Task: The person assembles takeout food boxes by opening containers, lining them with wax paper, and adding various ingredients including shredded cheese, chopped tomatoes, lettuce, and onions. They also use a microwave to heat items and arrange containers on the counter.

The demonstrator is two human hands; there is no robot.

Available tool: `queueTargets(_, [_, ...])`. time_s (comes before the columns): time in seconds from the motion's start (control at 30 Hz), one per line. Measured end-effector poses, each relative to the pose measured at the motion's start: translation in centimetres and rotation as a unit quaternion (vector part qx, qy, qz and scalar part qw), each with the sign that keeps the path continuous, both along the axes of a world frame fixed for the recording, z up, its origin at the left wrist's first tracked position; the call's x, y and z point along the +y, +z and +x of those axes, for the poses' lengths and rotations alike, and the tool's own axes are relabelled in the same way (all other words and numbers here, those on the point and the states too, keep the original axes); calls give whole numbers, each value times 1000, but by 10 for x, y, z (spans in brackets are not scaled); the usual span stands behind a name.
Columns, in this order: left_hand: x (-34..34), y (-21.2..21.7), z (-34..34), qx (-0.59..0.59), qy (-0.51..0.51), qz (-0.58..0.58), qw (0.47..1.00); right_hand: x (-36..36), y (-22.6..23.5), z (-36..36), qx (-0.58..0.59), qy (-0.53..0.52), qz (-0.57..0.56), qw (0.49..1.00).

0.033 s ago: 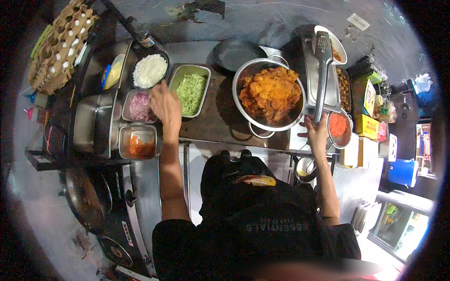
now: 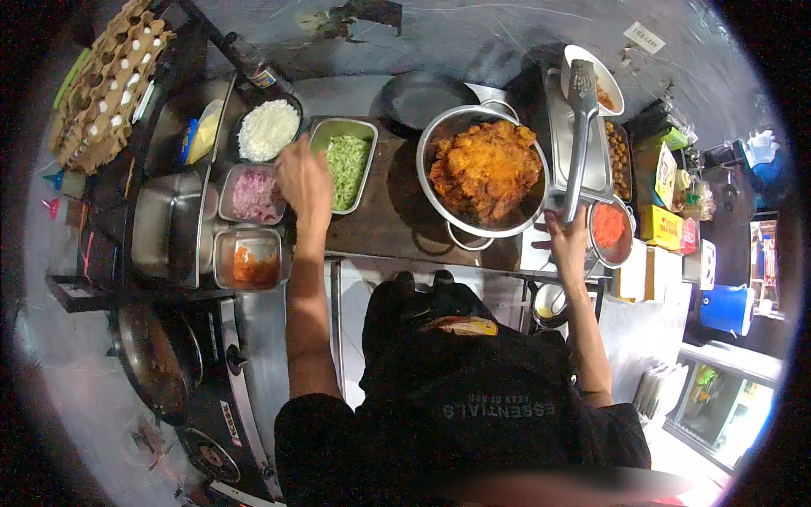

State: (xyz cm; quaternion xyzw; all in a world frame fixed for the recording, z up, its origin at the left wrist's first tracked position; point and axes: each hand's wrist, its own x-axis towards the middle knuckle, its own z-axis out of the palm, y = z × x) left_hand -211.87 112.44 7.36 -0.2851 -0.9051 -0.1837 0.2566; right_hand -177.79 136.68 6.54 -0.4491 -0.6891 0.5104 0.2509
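Note:
My left hand [image 2: 304, 186] reaches over the counter, fingers curled downward between a steel tray of shredded green vegetable [image 2: 348, 165] and a tray of pink chopped onion [image 2: 253, 194], close to a bowl of white grated food [image 2: 268, 129]. Whether it holds anything is hidden. My right hand [image 2: 568, 241] grips the handle of long metal tongs [image 2: 579, 127], which point away over a flat steel tray [image 2: 596, 169]. Between the hands stands a large steel bowl [image 2: 435, 135] of orange fried pieces [image 2: 486, 169].
A container of orange-red sauce [image 2: 253, 262] and a deep steel pot [image 2: 165, 224] stand at the left. An egg carton stack [image 2: 106, 84] is at the far left, a black pan [image 2: 422, 97] behind the bowl. A small bowl of red sauce [image 2: 608, 224], boxes and a blue bucket [image 2: 726, 308] are on the right. A stove [image 2: 169, 363] is at lower left.

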Motion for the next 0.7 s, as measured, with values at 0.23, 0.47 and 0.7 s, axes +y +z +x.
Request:
queueTargets(0.23, [167, -33, -54, -339, -63, -127, 930, -17, 1, -18, 16, -19, -26, 999])
queueTargets(0.47, [189, -26, -72, -410, 67, 66, 907, -11, -7, -28, 22, 10, -22, 999])
queueTargets(0.7, [107, 22, -86, -267, 43, 143, 952, -2, 1, -25, -94, 52, 125, 986])
